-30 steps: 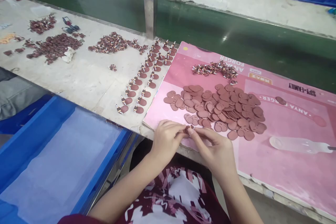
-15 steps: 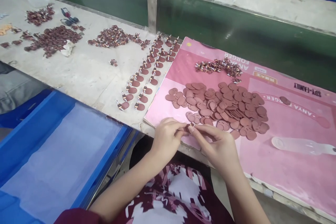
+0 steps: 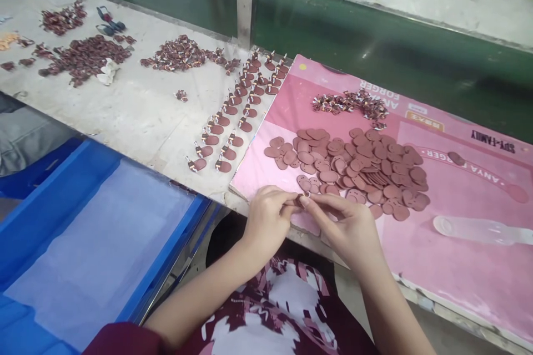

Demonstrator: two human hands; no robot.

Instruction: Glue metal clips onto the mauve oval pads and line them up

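My left hand (image 3: 268,216) and my right hand (image 3: 350,224) meet at the front edge of the pink board, both pinched closed. Between their fingertips is a small dark brown piece (image 3: 303,198) with a light part on it, mostly covered by the fingers. Just beyond my hands lies a heap of flat brown oval discs (image 3: 358,169), some with small holes. Behind the heap is a cluster of small dark brown and white figure parts (image 3: 350,104). To the left, figures on brown oval bases (image 3: 222,166) stand in slanting rows on the pale table.
Piles of small dark parts (image 3: 89,55) lie farther left on the table (image 3: 145,116). A clear bottle (image 3: 478,230) rests on the pink board (image 3: 458,283) at right. A blue bin (image 3: 95,244) stands below the table edge. A metal post (image 3: 247,5) rises behind.
The whole view has shifted slightly. My hands stay together at the board's edge, with the small piece still pinched between them.
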